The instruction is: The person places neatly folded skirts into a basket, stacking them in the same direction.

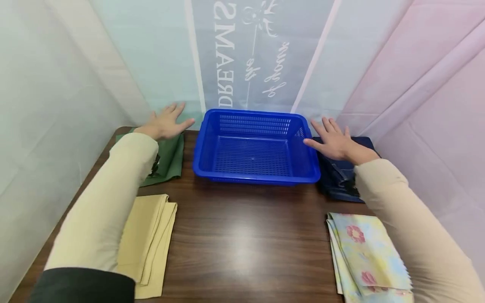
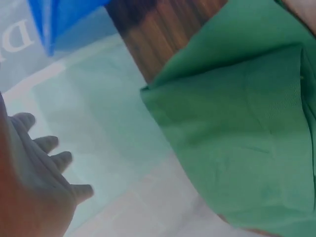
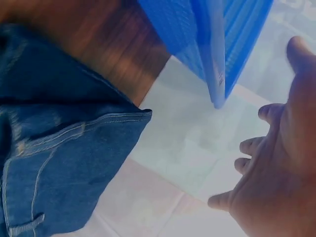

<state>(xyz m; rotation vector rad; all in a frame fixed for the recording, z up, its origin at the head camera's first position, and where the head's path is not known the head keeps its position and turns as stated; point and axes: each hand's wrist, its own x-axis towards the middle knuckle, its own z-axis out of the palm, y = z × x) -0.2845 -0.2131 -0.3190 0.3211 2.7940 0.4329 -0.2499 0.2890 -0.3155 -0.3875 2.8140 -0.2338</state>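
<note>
From the head, a blue basket (image 1: 251,179) is being supported by a table (image 1: 242,235) between the left hand (image 1: 164,124) and right hand (image 1: 333,141), both being held spread and empty. From the left wrist, green cloth (image 2: 222,138) is being seen nearby; from the right, folded denim (image 3: 74,163) is being seen.

Table (image 1: 242,223): dark brown, wood-grained, is spreading toward 6 o'clock; its rounded far-left corner is showing at 9 o'clock; glare patch (image 1: 245,252): soft, whitish, is gleaming on the tabletop at 6 o'clock; grey-blue cloth panel (image 1: 299,25): is hanging at 12 o'clock, is bearing white lettering (image 1: 225,54), "DREAMS", reversed; pale stripes (image 1: 319,46): are flanking that panel; pale green panel (image 1: 163,38): is hanging at 11 o'clock; whitish cloth (image 1: 38,118): is draping at 9 o'clock; pink cloth (image 1: 417,54): is creasing diagonally at 2 o'clock.
</note>
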